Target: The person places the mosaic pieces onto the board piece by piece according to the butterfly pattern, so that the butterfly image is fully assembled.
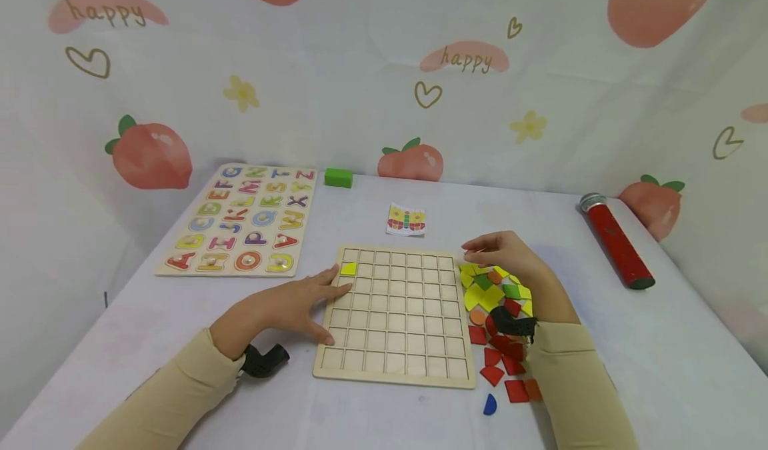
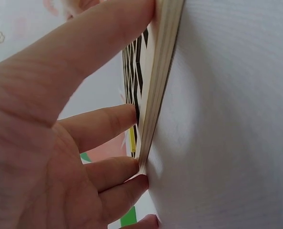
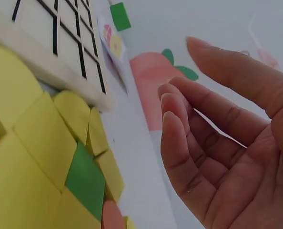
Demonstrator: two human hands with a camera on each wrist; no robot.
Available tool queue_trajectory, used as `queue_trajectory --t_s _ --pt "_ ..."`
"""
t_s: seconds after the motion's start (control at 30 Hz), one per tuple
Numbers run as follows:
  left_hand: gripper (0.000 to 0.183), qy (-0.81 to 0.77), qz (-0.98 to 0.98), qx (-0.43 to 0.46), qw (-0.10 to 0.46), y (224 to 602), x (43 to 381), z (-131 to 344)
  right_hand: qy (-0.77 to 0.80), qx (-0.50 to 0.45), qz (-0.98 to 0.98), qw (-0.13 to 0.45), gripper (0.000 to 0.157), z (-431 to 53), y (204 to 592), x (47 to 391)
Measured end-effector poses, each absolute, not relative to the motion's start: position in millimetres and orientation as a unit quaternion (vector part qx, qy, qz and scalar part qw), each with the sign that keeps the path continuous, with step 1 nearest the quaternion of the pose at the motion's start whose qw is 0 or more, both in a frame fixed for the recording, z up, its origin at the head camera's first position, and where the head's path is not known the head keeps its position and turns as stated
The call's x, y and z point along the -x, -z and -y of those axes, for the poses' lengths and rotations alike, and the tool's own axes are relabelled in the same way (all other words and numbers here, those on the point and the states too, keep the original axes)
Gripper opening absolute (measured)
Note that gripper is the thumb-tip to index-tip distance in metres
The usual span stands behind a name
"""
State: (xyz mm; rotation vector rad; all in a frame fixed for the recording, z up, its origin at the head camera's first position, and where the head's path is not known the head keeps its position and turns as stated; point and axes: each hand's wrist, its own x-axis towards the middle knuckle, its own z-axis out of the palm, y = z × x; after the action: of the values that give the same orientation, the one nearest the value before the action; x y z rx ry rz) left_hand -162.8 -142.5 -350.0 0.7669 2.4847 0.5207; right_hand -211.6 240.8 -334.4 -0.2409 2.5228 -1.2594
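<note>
A wooden grid board [image 1: 396,381] lies flat in the middle of the table, with one yellow piece [image 1: 349,269] in a cell near its far left corner. My left hand [image 1: 294,303] is spread along the board's left side; in the left wrist view its fingertips [image 2: 129,114] touch the rim. Above the far right corner hovers my right hand [image 1: 507,253], its fingers loosely bent. Thumb and fingers stand apart in the right wrist view, nothing between them. Below that hand lies a pile of yellow pieces [image 1: 491,297] with a few green and orange ones.
Red pieces [image 1: 492,375] and a blue half-round piece [image 1: 490,405] lie nearer me. A butterfly pattern card [image 1: 407,220] and green block [image 1: 339,178] sit at the back. An alphabet puzzle board [image 1: 240,223] is at left, a red microphone-shaped object [image 1: 618,240] at right.
</note>
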Motion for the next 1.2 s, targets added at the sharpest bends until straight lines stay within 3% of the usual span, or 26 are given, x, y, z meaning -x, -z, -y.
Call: queue_trajectory --t_s 0.4,0.67,1.2 --pt "0.091 -0.191 -0.909 -0.280 0.242 351.1 163.8 141.4 0.388 0.031 -0.907 0.159 0.038 -268.9 356.3 216.3" --pt "0.091 -0.192 -0.911 -0.274 0.242 352.0 162.9 141.7 0.393 0.060 -0.906 0.146 0.032 -270.9 366.8 220.0" --pt "0.090 -0.194 -0.911 -0.268 0.247 348.8 161.3 142.9 0.413 0.020 -0.902 0.126 0.024 -260.4 356.2 222.5"
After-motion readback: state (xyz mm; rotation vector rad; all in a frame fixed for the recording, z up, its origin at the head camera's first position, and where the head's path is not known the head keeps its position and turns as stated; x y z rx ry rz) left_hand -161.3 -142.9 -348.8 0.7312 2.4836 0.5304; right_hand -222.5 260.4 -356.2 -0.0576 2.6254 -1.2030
